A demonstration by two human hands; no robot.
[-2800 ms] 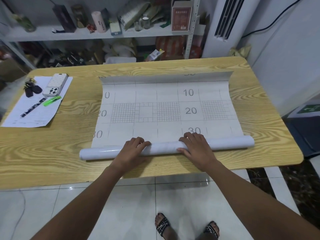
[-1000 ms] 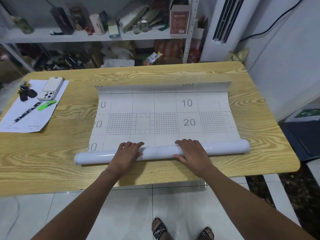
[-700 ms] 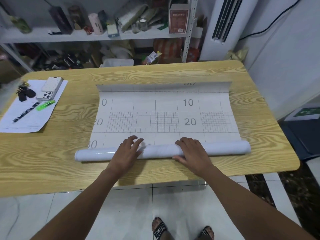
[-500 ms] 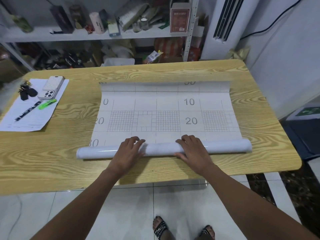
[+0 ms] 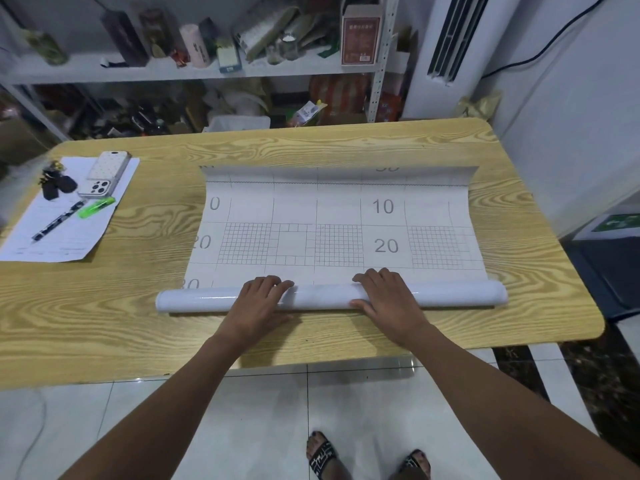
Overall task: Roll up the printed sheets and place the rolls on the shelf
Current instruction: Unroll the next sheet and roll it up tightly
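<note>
The left hand [image 5: 258, 303] and right hand [image 5: 388, 299] clasp the glossy white paper roll [image 5: 322, 296] near the wooden table [image 5: 104, 323]'s front edge, where uneven pushing could skew it.

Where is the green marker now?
In the head view, the green marker lies on the paper at the left side of the table, right of the pen, just nearer than the phone.

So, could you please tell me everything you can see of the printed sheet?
The sheet is white, glossy-backed paper printed with grey grid lines, fine-grid blocks and numbers 0, 10, 20. Its near part is rolled into a tube lying across the table; the far edge curls up. The left hand and right hand curl over the roll.
</note>
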